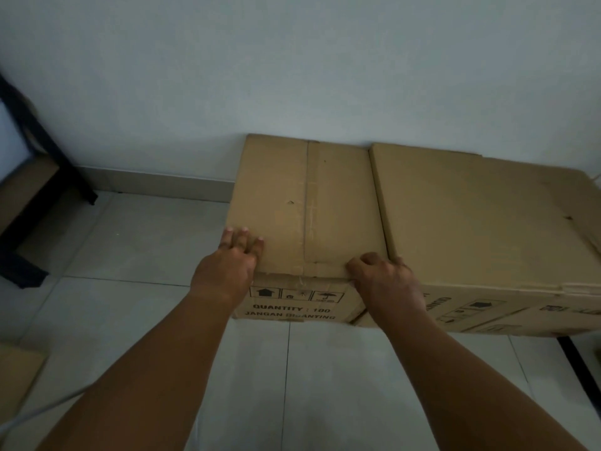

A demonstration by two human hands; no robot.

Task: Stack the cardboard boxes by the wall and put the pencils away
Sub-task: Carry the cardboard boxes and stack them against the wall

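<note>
Two brown cardboard boxes stand side by side against the pale wall. The left box (305, 203) has a taped top seam and printed handling symbols on its front. The right box (471, 216) is wider and sits slightly askew. My left hand (231, 265) lies with straight fingers flat on the near left corner of the left box's top. My right hand (380, 278) curls its fingers over the near right top edge of the same box, at the gap between the two boxes. No pencils are in view.
A black table leg (48, 141) and frame stand at the far left with cardboard (26, 190) behind it. Another piece of cardboard (16, 379) lies at the lower left. A dark bar (582, 372) crosses the tiled floor (146, 242) at the lower right.
</note>
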